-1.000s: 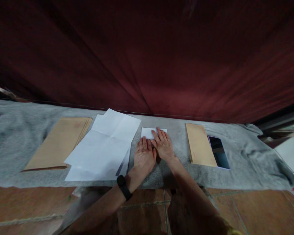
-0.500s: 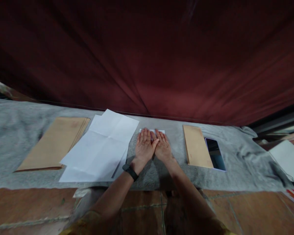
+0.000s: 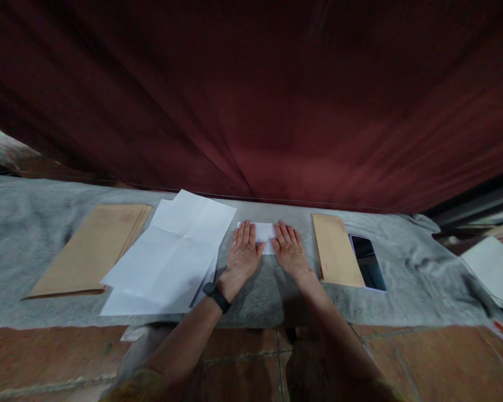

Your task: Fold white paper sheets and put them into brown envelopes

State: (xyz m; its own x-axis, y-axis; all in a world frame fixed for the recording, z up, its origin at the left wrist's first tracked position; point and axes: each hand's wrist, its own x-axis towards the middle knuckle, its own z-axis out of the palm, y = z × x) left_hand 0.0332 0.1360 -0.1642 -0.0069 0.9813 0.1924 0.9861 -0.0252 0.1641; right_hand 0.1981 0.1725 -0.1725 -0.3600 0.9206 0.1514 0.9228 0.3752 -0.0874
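Observation:
A small folded white paper [image 3: 266, 234] lies flat on the grey cloth, partly covered by both hands. My left hand [image 3: 243, 252] rests palm down over its left side, fingers stretched out and pointing away from me. On its right side lies my right hand [image 3: 290, 250], also palm down, with the fingers stretched and slightly spread. The middle of the paper shows between the two thumbs. To the left of my left hand are larger white sheets [image 3: 180, 251] with fold creases, overlapping one another. Brown envelopes [image 3: 337, 251] are stacked to the right of my right hand.
A phone [image 3: 369, 262] lies against the right envelopes. Another stack of brown envelopes [image 3: 88, 245] sits at the far left, partly under the white sheets. Behind the cloth-covered surface [image 3: 419, 262] hangs a dark red curtain [image 3: 251, 111]. A white flat object [image 3: 492, 271] is at the far right.
My hands have moved apart, the left to the left and the right to the right, uncovering the middle of the folded paper. The view has shifted slightly.

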